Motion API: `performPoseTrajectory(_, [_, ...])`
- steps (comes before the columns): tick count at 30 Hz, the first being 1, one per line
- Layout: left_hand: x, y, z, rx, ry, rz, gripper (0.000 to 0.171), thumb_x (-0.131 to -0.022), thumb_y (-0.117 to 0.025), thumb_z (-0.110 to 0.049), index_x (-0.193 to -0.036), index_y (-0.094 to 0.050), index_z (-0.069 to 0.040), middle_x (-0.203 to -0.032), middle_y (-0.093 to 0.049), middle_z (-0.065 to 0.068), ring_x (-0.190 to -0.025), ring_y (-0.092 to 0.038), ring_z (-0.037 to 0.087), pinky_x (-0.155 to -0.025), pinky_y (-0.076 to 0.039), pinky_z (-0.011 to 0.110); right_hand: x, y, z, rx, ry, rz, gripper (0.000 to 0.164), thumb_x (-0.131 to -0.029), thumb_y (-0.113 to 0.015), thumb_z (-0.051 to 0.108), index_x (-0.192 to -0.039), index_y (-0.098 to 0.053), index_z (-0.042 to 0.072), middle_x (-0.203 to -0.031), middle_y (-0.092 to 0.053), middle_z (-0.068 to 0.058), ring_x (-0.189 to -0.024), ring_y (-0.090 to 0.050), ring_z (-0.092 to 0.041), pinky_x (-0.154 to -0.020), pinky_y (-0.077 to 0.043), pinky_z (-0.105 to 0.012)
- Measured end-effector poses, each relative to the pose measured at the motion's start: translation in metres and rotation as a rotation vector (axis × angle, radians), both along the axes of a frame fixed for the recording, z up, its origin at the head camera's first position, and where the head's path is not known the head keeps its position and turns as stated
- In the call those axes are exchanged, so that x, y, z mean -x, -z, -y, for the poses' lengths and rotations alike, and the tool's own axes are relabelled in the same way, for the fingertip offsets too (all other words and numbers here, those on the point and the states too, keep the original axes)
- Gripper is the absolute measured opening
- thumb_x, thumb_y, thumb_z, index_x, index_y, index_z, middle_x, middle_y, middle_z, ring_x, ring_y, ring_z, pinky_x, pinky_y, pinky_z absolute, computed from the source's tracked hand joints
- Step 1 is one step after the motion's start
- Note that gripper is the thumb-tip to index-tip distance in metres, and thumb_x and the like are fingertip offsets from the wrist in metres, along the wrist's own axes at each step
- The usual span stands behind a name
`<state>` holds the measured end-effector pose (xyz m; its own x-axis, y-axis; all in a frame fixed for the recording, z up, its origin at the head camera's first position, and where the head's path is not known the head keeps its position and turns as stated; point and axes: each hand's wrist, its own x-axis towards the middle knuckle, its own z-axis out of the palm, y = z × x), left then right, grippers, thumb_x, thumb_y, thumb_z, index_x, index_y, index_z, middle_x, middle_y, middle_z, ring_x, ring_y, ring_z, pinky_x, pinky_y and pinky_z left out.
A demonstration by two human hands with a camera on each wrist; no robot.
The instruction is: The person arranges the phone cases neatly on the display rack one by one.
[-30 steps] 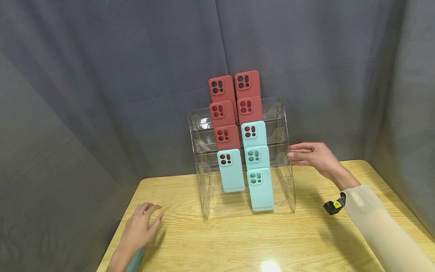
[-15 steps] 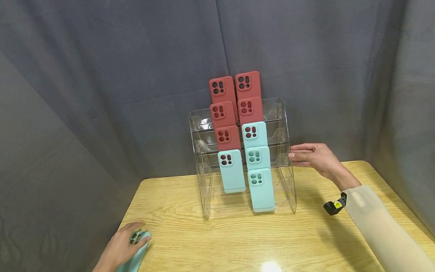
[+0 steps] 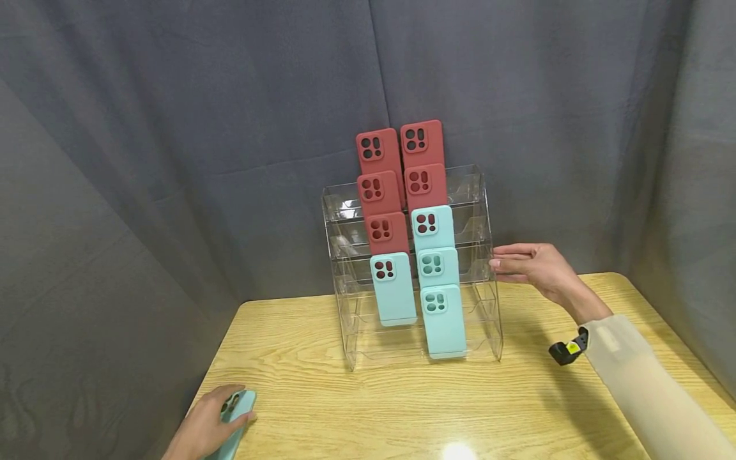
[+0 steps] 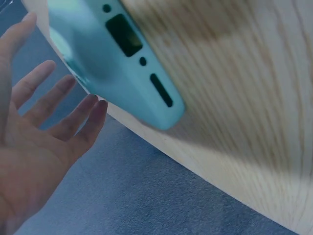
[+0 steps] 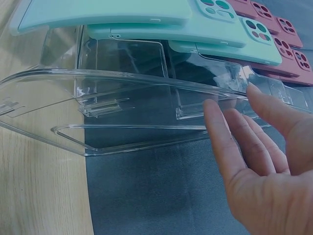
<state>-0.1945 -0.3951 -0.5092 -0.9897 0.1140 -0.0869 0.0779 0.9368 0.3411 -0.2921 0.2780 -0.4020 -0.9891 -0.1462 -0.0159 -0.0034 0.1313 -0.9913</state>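
Observation:
My left hand (image 3: 204, 421) reaches over a mint phone case (image 3: 246, 404) at the table's left front edge. Its thumb lies by the case's right side; in the left wrist view the fingers are spread and slightly bent beside the case (image 4: 98, 49), not curled round it. A clear stepped display rack (image 3: 349, 257) stands at centre, bearing red phone cases (image 3: 384, 198) above and mint phone cases (image 3: 393, 291) lower down, in two columns. At the rack's right side is my right hand (image 3: 543, 268), fingers fairly straight, fingertips at the clear side panel (image 5: 146, 83).
The wooden table (image 3: 345, 409) bears the rack near its back edge. Grey curtains (image 3: 259, 128) hang close behind and on both sides. A black wrist strap with a small device (image 3: 566, 350) sits at my right sleeve (image 3: 632, 370).
My left hand has moved down and left from above the table onto the mint phone case, then lowered a little more. My right hand stays at the rack's side; the rack and its cases stand still.

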Motion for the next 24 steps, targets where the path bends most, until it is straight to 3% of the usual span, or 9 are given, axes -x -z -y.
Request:
performPoseTrajectory(6, [0.0027, 0.0052, 0.004, 0.015, -0.013, 0.047, 0.074, -0.084, -0.086, -0.05, -0.139, -0.064, -0.006, -0.141, -0.065, 0.021, -0.118, -0.069, 0.038, -0.093, -0.063, 0.053, 0.0004, -0.0017, 0.0013, -0.009, -0.003, -0.005, 0.069, -0.096, -0.079, 0.021, -0.148, -0.049, -0.012, -0.104, -0.076, 0.021, -0.102, -0.078, -0.008, -0.098, -0.066, -0.034])
performPoseTrajectory(11, [0.0035, 0.0044, 0.0046, 0.038, -0.013, 0.064, 0.075, -0.084, -0.085, -0.052, -0.14, -0.064, -0.008, -0.143, -0.062, 0.024, -0.127, -0.063, 0.047, -0.098, -0.06, 0.061, 0.0011, -0.0021, 0.0024, -0.025, -0.005, -0.005, 0.069, -0.096, -0.08, 0.023, -0.148, -0.049, -0.011, -0.104, -0.075, 0.022, -0.101, -0.078, -0.007, -0.097, -0.066, -0.033])
performPoseTrajectory(17, [0.0045, 0.0019, 0.004, 0.066, -0.003, 0.062, 0.075, -0.085, -0.084, -0.053, -0.142, -0.064, -0.008, -0.144, -0.06, 0.027, -0.126, -0.06, 0.053, -0.096, -0.059, 0.066, 0.0004, -0.0019, 0.0023, -0.035, -0.007, -0.007, 0.07, -0.096, -0.08, 0.025, -0.149, -0.05, -0.01, -0.106, -0.075, 0.022, -0.102, -0.077, -0.007, -0.098, -0.066, -0.035])
performPoseTrajectory(24, [0.0064, 0.0019, -0.0012, 0.064, 0.004, 0.033, 0.066, -0.084, -0.086, -0.047, -0.138, -0.069, -0.013, -0.138, -0.064, 0.021, -0.119, -0.064, 0.049, -0.09, -0.062, 0.063, -0.0011, -0.0014, 0.0016, -0.006, -0.005, 0.008, 0.067, -0.098, -0.078, 0.021, -0.149, -0.049, -0.01, -0.108, -0.074, 0.02, -0.103, -0.078, -0.009, -0.101, -0.064, -0.037])
